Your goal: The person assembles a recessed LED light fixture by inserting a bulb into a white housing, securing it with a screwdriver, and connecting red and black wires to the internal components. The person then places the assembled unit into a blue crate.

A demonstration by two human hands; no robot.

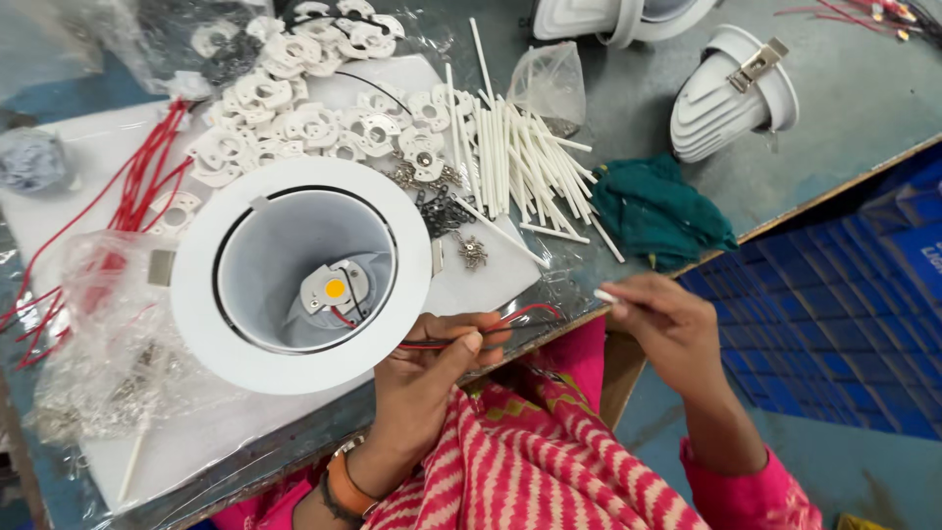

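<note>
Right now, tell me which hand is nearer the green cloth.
Right. The right hand sits just below the green cloth, apart from it; the left hand is farther left, pinching the red and black wires.

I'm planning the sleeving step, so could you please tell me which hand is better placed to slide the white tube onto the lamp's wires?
Probably the right hand: it already pinches a white tube beside the wires' free ends. The left hand is occupied pinching those wires by the lamp.
</note>
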